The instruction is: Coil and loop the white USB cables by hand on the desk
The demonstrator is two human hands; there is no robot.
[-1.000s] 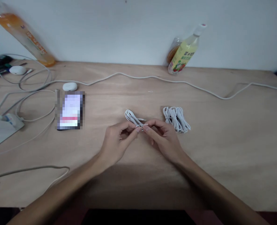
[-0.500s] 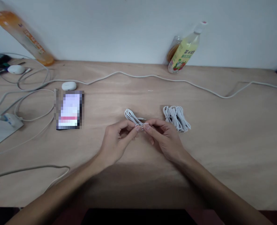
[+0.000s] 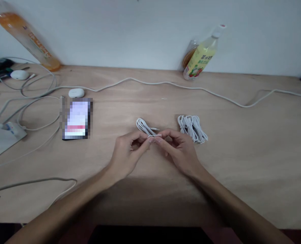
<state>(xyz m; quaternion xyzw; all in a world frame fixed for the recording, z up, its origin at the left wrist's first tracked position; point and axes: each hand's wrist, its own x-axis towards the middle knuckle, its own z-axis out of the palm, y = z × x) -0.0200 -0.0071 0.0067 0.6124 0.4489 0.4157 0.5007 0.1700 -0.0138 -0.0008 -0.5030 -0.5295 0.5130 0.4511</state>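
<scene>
A folded bundle of white cable (image 3: 143,125) sticks out beyond my fingertips, its far loops above the desk and a slim plug end (image 3: 155,129) pointing right. My left hand (image 3: 127,152) pinches the near part of the bundle between thumb and fingers. Across the bundle runs a thin white tie (image 3: 154,135). Thumb and forefinger of my right hand (image 3: 179,149) are closed on the tie, close against the left fingertips. The fingers hide the near end of the cable. Just beyond my right hand lie several bundled white cables (image 3: 192,128) side by side.
At left are a phone (image 3: 77,118), a white earbud case (image 3: 76,93), a white power strip (image 3: 2,139) and loose cords. A long white cord (image 3: 150,83) crosses the back. An orange bottle (image 3: 25,37) and a yellow bottle (image 3: 201,56) stand by the wall.
My fingertips have shifted slightly around the tie, and thumbs sit a little closer together. The cable bundle stays in nearly the same place. The whole view has moved a touch.
</scene>
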